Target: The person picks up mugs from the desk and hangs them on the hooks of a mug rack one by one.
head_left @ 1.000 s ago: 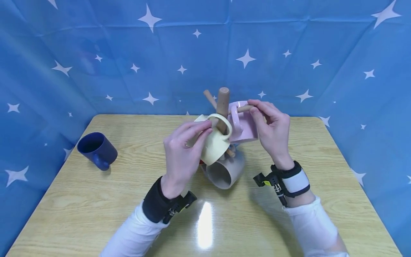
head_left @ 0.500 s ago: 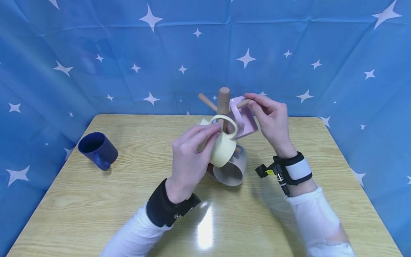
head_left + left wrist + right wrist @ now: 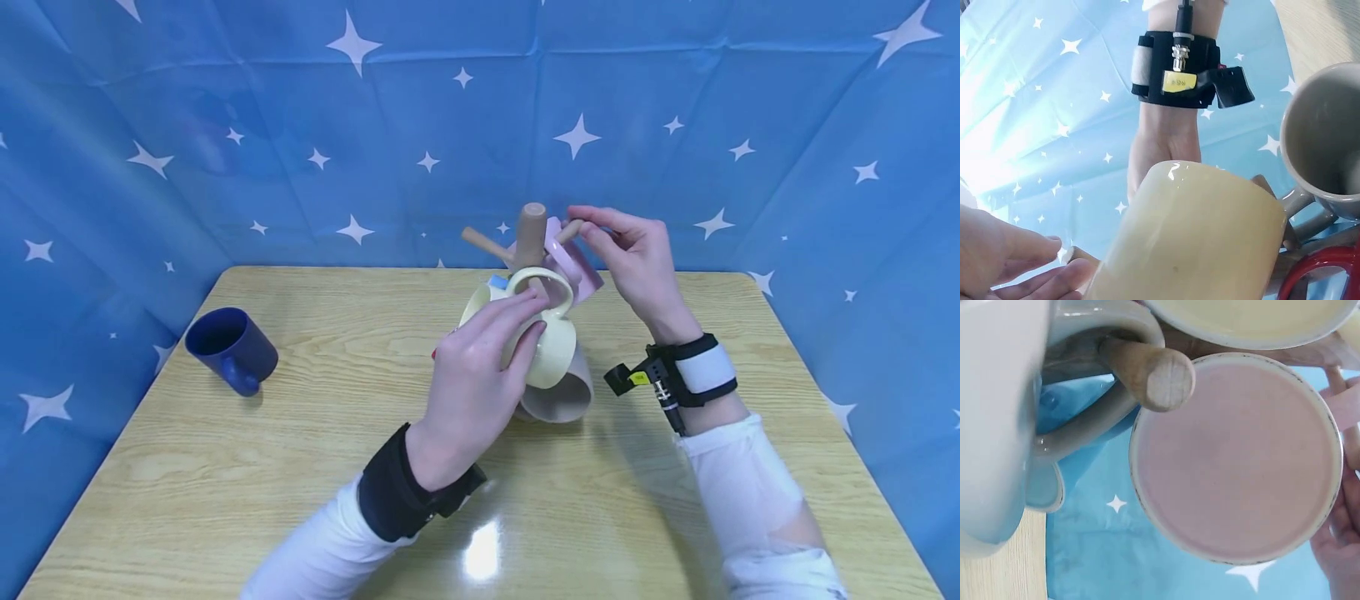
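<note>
A wooden mug tree (image 3: 531, 237) stands with mugs hung on its pegs. A cream mug (image 3: 551, 358) hangs at the front; my left hand (image 3: 480, 367) pinches the peg through its handle. My right hand (image 3: 633, 262) pinches the tip of another peg, which carries a pink mug (image 3: 588, 283). Low on the tree hangs a grey mug (image 3: 566, 396), its mouth facing outward. In the left wrist view, part of a red mug handle (image 3: 1329, 256) shows beside the grey one. The right wrist view shows the pink mug's round base (image 3: 1235, 456).
A dark blue mug (image 3: 232, 350) stands apart on the wooden table (image 3: 315, 467), at the left. One upper peg (image 3: 483, 242) at the back left bears no mug. A blue star-patterned cloth (image 3: 420, 108) hangs behind and beside the table.
The mug tree has turned counterclockwise as seen from above. The cream and grey mugs swung right with my left hand, while my right hand shifted slightly back and left with its peg.
</note>
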### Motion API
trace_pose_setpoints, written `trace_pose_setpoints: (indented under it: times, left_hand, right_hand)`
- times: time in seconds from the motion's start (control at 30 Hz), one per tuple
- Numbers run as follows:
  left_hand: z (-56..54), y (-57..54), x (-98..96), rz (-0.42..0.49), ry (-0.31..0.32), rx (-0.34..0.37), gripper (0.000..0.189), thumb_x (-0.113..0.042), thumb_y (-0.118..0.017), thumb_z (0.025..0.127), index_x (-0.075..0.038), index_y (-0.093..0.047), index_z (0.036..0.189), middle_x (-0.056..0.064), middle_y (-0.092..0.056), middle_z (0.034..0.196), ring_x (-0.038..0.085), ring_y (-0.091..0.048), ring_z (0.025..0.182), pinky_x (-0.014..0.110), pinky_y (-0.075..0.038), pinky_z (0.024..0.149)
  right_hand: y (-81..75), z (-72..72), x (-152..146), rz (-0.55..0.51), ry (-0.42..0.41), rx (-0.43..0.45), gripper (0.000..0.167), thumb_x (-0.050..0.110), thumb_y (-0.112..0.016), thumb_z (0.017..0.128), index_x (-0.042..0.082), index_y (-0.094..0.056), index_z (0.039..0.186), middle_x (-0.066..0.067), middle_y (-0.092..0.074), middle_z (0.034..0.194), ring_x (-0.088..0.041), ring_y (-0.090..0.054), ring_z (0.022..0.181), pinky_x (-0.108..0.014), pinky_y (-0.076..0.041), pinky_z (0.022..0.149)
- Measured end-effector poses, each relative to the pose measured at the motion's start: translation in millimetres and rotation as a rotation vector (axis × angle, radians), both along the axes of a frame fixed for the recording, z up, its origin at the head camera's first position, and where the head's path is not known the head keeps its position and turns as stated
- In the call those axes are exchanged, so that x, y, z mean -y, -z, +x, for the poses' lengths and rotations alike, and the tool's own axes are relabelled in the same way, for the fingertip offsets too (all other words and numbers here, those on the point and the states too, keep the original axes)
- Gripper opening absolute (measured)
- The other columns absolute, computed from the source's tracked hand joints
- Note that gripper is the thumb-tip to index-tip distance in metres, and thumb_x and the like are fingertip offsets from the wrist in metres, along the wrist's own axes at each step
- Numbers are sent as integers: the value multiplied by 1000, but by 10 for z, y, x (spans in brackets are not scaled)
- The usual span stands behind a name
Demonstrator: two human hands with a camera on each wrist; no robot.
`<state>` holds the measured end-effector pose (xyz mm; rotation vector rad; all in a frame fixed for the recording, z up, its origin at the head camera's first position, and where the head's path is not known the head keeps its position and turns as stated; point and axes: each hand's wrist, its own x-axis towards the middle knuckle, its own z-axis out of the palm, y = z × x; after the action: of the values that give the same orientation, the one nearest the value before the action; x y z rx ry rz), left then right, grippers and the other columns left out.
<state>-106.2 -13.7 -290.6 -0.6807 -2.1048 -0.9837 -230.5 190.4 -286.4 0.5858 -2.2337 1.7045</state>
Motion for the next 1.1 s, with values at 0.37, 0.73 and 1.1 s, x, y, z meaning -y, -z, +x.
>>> trace_pose_setpoints:
  times: [0.37, 0.73, 1.1]
  left_hand:
    - [-76, -105, 96, 63, 104, 81, 22, -7, -73, 97, 0, -76, 117, 14, -81, 115, 26, -77, 113, 34, -61, 101]
    - [-495, -183, 555, 509, 96, 313, 31, -8, -63, 104, 1, -67, 133, 18, -71, 135, 26, -71, 122, 27, -59, 102]
    - [-877, 48, 612, 406, 150, 489, 38, -18, -62, 107, -7, -62, 143, 12, -69, 140, 23, -69, 124, 27, -58, 99]
  right_hand:
    - [-45, 127, 12, 91, 96, 10, 32, 17, -59, 108, 6, -71, 135, -12, -76, 131, 3, -68, 93, -17, -38, 59]
    - [1, 751, 207, 112, 269, -259, 32, 6, -66, 101, -2, -71, 132, -23, -72, 132, -33, -64, 129, -24, -46, 110]
    - [87, 1058, 509, 214, 291, -420, 38, 9, -81, 88, -3, -75, 124, -22, -77, 123, -38, -70, 116, -44, -54, 102]
